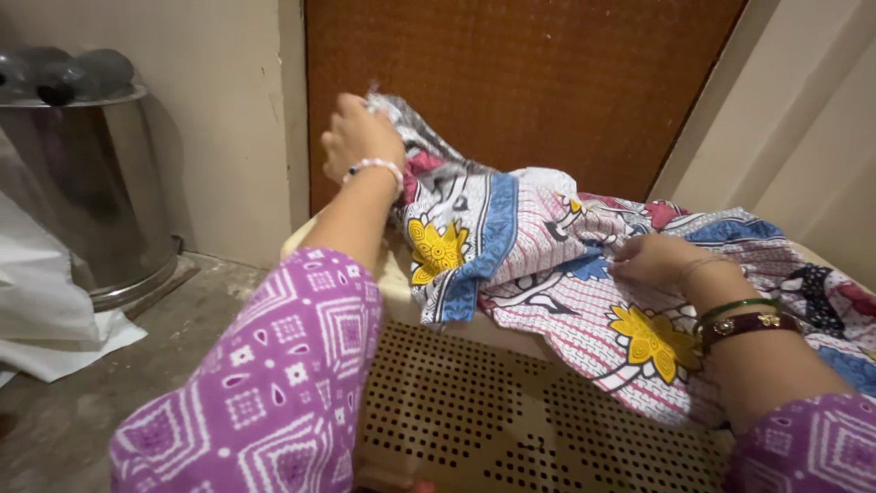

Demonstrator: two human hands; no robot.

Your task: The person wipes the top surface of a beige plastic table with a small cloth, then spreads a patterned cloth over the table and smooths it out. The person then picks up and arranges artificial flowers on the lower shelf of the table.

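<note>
Two hands on printed cloth [547,246] over perforated basket [474,411]: left hand [358,137] pinching corner, right hand [652,260] gripping fold.

The left arm reaches forward and up, forearm bare below a purple patterned sleeve, a white bead bracelet at the wrist. The left hand [359,137] is raised, fingers closed in a pinching grip, its back toward the camera. The right arm is bent lower, with bangles at the wrist. The right hand [650,260] lies palm down, fingers curled.
</note>
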